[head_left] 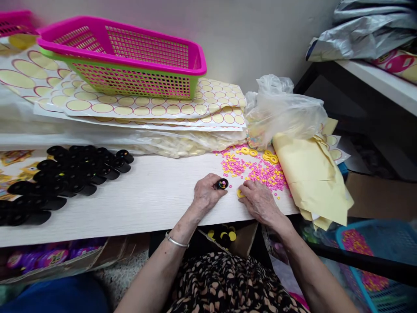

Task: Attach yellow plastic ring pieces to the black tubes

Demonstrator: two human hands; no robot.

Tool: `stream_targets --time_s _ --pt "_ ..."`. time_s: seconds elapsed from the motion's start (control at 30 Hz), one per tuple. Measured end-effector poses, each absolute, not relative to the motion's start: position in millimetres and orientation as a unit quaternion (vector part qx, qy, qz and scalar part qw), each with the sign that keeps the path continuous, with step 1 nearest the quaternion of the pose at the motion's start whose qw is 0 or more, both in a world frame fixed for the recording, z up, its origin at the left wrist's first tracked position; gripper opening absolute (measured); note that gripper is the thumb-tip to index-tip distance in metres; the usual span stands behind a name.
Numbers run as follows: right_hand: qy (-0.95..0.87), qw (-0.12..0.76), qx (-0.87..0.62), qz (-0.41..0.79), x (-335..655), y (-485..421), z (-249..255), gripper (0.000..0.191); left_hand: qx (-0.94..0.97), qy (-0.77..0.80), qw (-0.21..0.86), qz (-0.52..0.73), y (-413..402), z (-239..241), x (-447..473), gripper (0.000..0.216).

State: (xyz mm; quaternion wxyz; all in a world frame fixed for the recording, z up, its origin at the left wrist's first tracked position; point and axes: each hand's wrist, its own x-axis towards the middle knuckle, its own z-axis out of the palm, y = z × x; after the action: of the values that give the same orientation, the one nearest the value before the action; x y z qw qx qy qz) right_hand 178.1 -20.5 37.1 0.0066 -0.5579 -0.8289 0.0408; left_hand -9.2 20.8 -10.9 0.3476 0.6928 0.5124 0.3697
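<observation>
My left hand [207, 191] is closed around a small black tube [222, 184], its open mouth tipped up to show pink and yellow bits inside. Just to the right, my right hand [260, 200] rests on the table with its fingers closed on a yellow plastic piece [240, 194], partly hidden by the fingertips. Beyond both hands spread many loose pink and yellow beads [265, 174]. Among them lie yellow double-ring pieces [249, 151].
Rows of black tubes [81, 169] stand at the left. Behind are sticker sheets [156, 106] and a pink and green basket [130, 65]. At right lie a clear plastic bag [286, 106] and yellow paper [309, 174]. An open carton [246, 239] sits below the table edge.
</observation>
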Motion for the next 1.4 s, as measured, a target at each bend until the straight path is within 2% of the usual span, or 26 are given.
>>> stream_targets --time_s 0.07,0.17,0.23,0.63,0.73,0.87,1.0,1.2,1.4 --pt "-0.828 0.039 -0.557 0.050 175.8 -16.8 38.0 0.012 0.690 0.513 0.354 0.368 20.1 -10.4 -8.9 0.017" --pt "-0.826 0.122 -0.547 0.055 168.6 -10.4 41.9 0.019 0.689 0.506 0.362 0.371 19.2 -9.0 -8.5 0.014" --pt "-0.835 0.147 -0.527 0.062 160.5 -5.5 45.6 0.021 0.689 0.503 0.362 0.376 18.9 -7.9 -8.6 0.013" --pt "-0.847 0.074 -0.517 0.096 133.2 6.9 54.3 0.011 0.692 0.516 0.353 0.362 17.0 -7.3 -8.5 0.003" --pt "-0.833 0.088 -0.533 0.122 131.6 6.7 53.9 0.010 0.651 0.496 0.414 0.399 18.9 -2.5 -13.5 0.013" --pt "-0.814 0.134 -0.546 0.147 129.3 7.8 52.4 0.010 0.509 0.492 0.559 0.432 23.2 2.6 -16.0 0.028" --pt "-0.761 0.215 -0.568 0.228 130.3 12.9 46.5 0.011 0.519 0.478 0.581 0.406 26.3 3.9 -11.6 0.035" --pt "-0.646 0.319 -0.558 0.410 134.6 18.4 38.5 0.018 0.476 0.501 0.599 0.404 28.8 7.2 -6.2 0.031" --pt "-0.533 0.404 -0.531 0.521 136.0 15.4 23.6 0.022 0.423 0.524 0.602 0.429 26.2 5.5 2.7 0.027"
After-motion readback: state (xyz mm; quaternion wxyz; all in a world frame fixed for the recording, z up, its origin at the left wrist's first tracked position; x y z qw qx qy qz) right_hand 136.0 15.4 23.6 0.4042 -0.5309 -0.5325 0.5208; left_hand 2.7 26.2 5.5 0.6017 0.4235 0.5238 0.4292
